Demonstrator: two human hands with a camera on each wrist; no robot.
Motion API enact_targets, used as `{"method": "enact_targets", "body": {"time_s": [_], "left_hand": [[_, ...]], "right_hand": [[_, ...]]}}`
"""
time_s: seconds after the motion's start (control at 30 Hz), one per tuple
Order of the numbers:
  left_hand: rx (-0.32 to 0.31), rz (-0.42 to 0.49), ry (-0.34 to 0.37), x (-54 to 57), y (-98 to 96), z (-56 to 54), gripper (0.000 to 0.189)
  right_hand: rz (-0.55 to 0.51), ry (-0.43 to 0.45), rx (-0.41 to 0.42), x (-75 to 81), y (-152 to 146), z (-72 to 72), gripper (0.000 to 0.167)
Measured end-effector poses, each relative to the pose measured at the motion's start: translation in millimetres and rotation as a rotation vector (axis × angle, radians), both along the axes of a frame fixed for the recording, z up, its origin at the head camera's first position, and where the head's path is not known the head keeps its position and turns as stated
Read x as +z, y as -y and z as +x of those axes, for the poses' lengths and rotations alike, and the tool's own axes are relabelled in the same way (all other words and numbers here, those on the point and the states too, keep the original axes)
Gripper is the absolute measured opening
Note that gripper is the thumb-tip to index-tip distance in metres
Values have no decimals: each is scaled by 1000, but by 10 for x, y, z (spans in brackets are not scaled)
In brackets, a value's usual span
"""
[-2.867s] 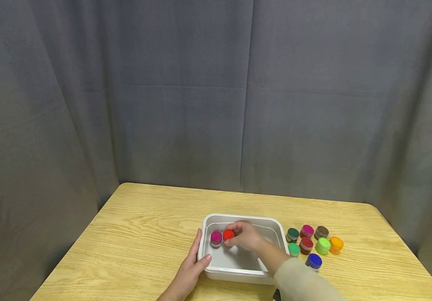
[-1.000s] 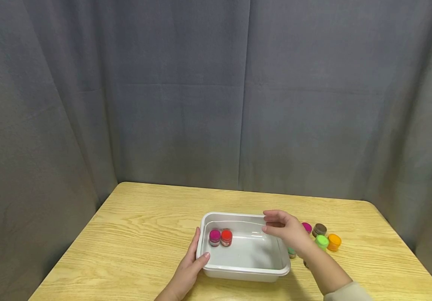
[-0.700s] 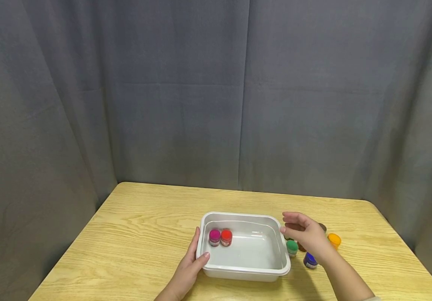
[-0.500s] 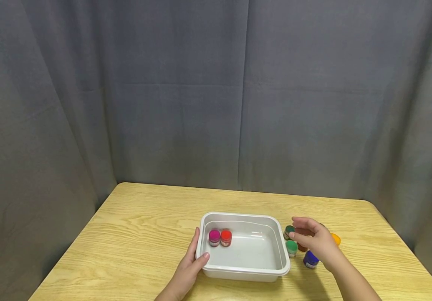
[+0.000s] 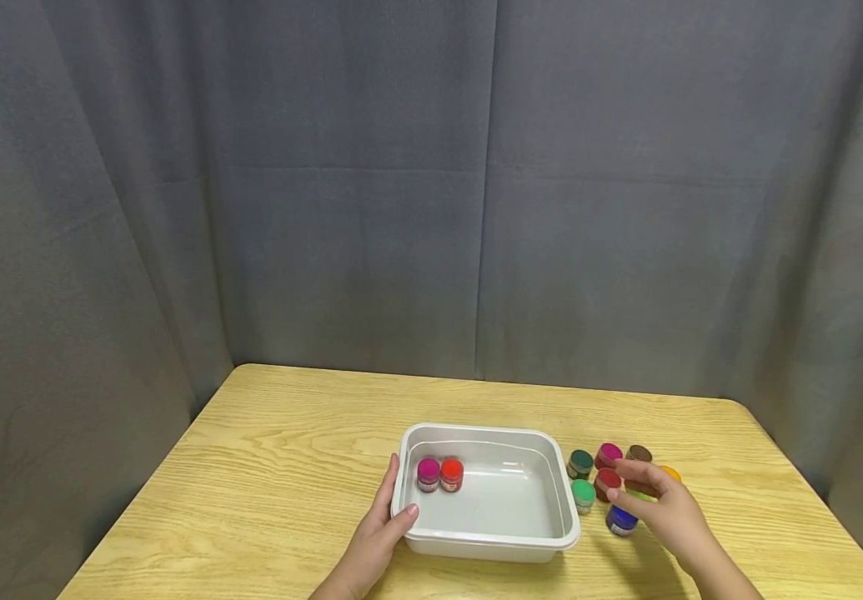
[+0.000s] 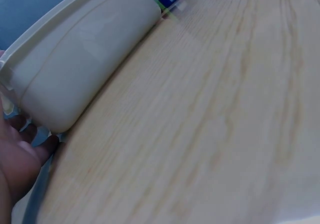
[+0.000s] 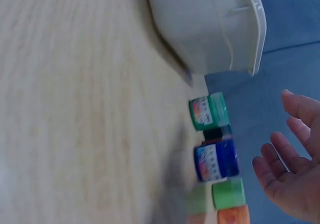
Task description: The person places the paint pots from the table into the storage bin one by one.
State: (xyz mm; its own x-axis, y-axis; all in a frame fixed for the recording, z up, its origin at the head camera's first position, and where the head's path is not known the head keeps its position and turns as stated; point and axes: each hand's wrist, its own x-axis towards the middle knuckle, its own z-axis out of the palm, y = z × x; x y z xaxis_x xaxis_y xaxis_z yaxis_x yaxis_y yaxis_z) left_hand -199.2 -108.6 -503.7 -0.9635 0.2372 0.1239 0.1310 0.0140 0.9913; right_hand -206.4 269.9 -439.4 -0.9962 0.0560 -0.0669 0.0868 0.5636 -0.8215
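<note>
At the left end of a white plastic tray [image 5: 493, 546], my left hand [image 5: 376, 533] grips the wall, thumb on the rim and fingers along the outside. Inside the tray a magenta-lidded paint jar [image 5: 428, 474] and a red-lidded one [image 5: 451, 473] stand side by side. My right hand [image 5: 664, 508] hovers over the group of jars right of the tray, fingers spread and holding nothing. Nearest it are a blue jar [image 5: 621, 521], a dark red jar [image 5: 608, 483] and a light green jar [image 7: 228, 194], which it partly hides in the head view.
Around these stand a dark green jar [image 5: 579, 464], a mint green jar [image 5: 584, 495], another magenta jar [image 5: 609, 454], a brown jar [image 5: 639, 453] and a partly covered orange jar [image 5: 671, 472]. The wooden table [image 5: 288, 450] ends at grey curtains [image 5: 356, 250].
The right hand has let go of the red jar inside the tray, left the tray, and moved right over the group of jars. The left hand stays on the tray.
</note>
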Motion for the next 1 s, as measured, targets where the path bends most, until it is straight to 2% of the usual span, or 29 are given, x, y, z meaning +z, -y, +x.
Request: {"method": "enact_targets", "body": {"time_s": [0.3, 0.67, 1.0], "left_hand": [[1, 0, -9, 6, 1, 4, 73], [4, -1, -1, 4, 4, 7, 73], [7, 1, -5, 2, 2, 1, 73]], "right_hand": [[70, 25, -28, -191, -125, 62, 66], [41, 48, -26, -402, -209, 48, 67], [20, 79, -26, -477, -234, 8, 70]]}}
